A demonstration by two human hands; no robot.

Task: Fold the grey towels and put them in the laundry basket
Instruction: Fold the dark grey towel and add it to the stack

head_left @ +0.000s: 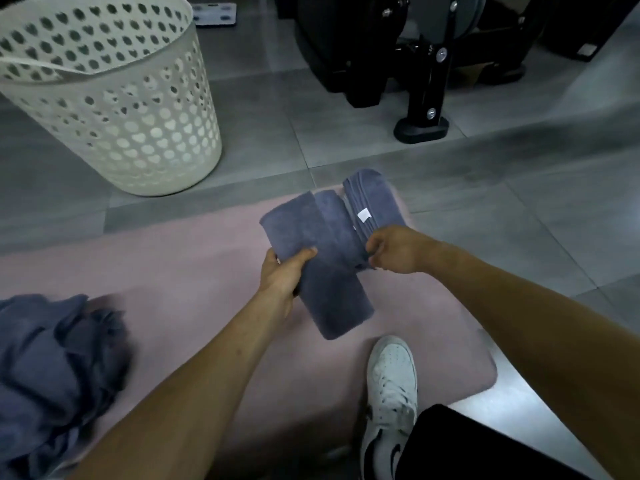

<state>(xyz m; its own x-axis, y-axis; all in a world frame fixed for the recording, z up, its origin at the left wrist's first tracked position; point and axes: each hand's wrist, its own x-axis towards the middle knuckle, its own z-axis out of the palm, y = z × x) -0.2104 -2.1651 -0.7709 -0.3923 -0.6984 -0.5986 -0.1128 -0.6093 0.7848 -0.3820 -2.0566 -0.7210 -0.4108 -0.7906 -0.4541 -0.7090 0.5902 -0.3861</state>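
Head view showed us mid-fold over the pink mat (214, 306), which we take as our landmark: the grey towel (322, 244) was held above the mat's far half, already doubled into a thick strip. Our left hand (282, 271) gripped its near-left edge, thumb on top and fingers curled beneath. Our right hand (394, 251) pinched the layered edges on the right side, just below the white label (363, 215). We judged the towel soft, limp and light, with a nap that would not slip. It would sag wherever it was unsupported, so we thought the best hold was at the stacked edges or under the fold, with all the layers caught together. A heap of unfolded grey towels (59, 368) lay on the mat's left end. The white laundry basket (131, 109) stood on the floor beyond the mat's far-left corner, well apart from our hands.
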